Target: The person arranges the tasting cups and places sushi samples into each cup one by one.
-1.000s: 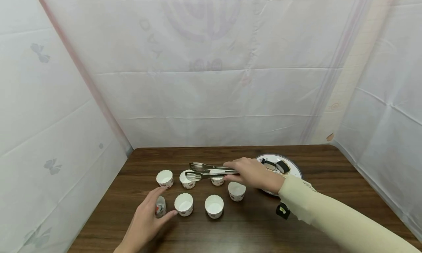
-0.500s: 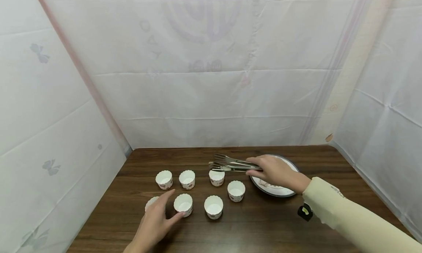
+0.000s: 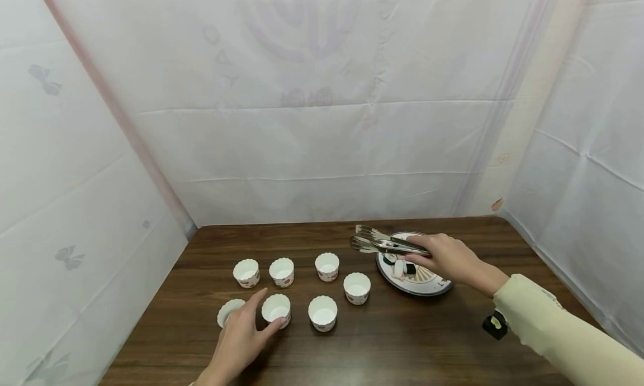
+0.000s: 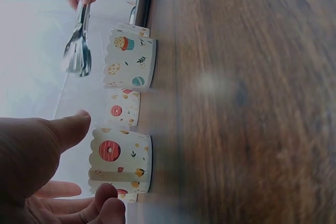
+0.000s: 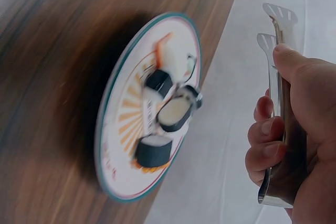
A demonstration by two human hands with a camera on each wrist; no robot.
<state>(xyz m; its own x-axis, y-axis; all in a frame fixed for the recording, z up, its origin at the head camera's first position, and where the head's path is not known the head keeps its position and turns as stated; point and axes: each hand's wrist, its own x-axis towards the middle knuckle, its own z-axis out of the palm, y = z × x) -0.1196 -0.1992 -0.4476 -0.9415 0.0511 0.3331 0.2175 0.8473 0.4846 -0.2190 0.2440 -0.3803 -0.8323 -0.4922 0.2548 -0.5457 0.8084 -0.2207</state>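
Note:
My right hand (image 3: 445,257) grips metal serving tongs (image 3: 384,245) over the left part of a round plate (image 3: 422,290). The slotted tong ends stand apart, with nothing between them. On the plate lie several pieces of sushi, among them a dark-wrapped roll (image 5: 175,113), another roll (image 5: 153,150) and an orange-tipped white piece (image 5: 167,56). My left hand (image 3: 242,336) is spread, thumb and index finger around the near side of a white scalloped paper baking cup (image 3: 276,308). The left wrist view shows red donut prints on this cup (image 4: 123,153). Behind the fingers, another cup (image 3: 230,309) is partly hidden.
More baking cups stand on the dark wooden table (image 3: 402,347): one in the front row (image 3: 322,313), one nearer the plate (image 3: 357,288), and several behind. White cloth (image 3: 322,162) walls off the back and both sides. A black device (image 3: 495,325) hangs at the right sleeve.
My right hand has carried the tongs right, from above the cups to the plate. My left hand has shifted right from the far-left front cup to the one beside it.

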